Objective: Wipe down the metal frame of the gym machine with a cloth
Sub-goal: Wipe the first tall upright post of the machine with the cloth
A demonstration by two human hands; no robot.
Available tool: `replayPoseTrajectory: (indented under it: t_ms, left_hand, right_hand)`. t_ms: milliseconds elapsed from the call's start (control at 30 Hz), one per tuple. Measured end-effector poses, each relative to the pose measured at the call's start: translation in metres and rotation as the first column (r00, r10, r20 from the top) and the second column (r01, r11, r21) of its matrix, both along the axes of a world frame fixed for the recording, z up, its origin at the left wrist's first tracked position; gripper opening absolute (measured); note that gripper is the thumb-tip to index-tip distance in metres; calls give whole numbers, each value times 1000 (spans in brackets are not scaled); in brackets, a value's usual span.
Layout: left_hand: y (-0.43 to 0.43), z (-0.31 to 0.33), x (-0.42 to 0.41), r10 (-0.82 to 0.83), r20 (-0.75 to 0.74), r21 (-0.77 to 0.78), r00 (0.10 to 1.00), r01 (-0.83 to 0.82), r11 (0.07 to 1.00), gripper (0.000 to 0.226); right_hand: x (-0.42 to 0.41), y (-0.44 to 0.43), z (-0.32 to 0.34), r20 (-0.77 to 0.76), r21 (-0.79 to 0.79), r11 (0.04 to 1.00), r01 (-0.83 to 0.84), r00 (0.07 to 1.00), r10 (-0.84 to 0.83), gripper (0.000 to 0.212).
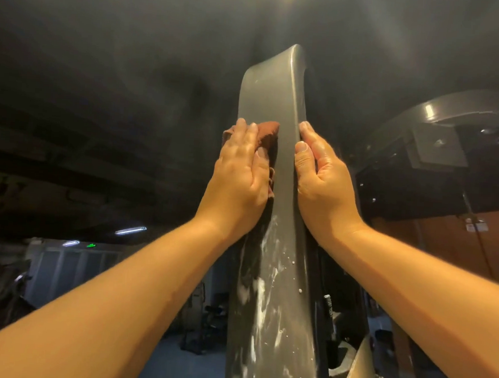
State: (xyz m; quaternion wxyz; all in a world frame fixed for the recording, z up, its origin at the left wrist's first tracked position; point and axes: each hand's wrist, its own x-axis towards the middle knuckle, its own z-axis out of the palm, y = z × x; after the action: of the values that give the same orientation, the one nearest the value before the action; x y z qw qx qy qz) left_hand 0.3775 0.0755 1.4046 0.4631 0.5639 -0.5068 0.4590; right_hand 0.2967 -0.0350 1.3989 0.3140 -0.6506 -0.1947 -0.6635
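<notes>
At picture centre, the left hand (240, 170) presses a rust-brown cloth (267, 133) flat on the grey metal frame (271, 96), fingers straight, likely to spread pressure. The right hand (325, 179) lies flat along the frame's right edge, probably steadying it. The frame's long axis runs bottom to top, with white streaks (266, 277) lower down.

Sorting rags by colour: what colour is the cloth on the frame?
The fabric cloth is reddish-brown; head view.
</notes>
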Motion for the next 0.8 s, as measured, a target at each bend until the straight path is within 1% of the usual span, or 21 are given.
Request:
replayPoseTrajectory:
  t_ms: [67, 100, 200, 267, 333, 400, 467, 500, 633, 700, 800]
  left_hand:
    - [-6, -3, -11, 6, -96, -39, 995, -10, 999, 56]
    - [-10, -10, -15, 6, -110, -41, 994, -10, 999, 57]
    - [-9, -28, -17, -32, -62, -19, 998, 31, 999, 57]
    - [-5, -24, -12, -43, -45, -18, 998, 42, 999, 56]
    - [-6, -11, -8, -32, -68, -53, 997, 29, 998, 54]
    - [-11, -2, -14, -49, -128, -99, 991, 37, 994, 53]
    - [-17, -6, -22, -64, -156, -106, 986, 48, 993, 53]
    - [-20, -11, -23, -66, -140, -100, 988, 53, 994, 53]
    - [-15, -21, -12, -41, 11, -44, 999, 41, 998, 61]
    - [-12, -13, -8, -38, 6, -44, 999, 39, 998, 56]
    - [-19, -12, -22, -86, -82, -87, 993, 79, 993, 52]
  right_hand:
    - [2, 0, -1, -1, -3, 1000, 18, 1000, -18, 47]
    - [2, 0, -2, -4, -3, 1000, 27, 1000, -27, 48]
    - [4, -2, -3, -28, -13, 999, 33, 999, -33, 48]
    - [6, -4, -3, -28, -15, 1000, 20, 999, -21, 48]
    - [7, -4, -3, -30, -9, 1000, 1, 1000, -1, 48]
    - [8, -5, -3, -30, -2, 1000, -8, 1000, 8, 48]
    - [8, -6, -2, -27, -7, 1000, -3, 1000, 2, 48]
    - [7, -7, -2, -28, -10, 1000, -5, 1000, 4, 48]
    - [5, -8, -4, -48, -18, 1000, -17, 999, 17, 48]
    - [4, -8, -4, -52, -23, 1000, 1, 999, -3, 48]
    - [2, -10, -3, -41, -21, 1000, -7, 999, 6, 47]
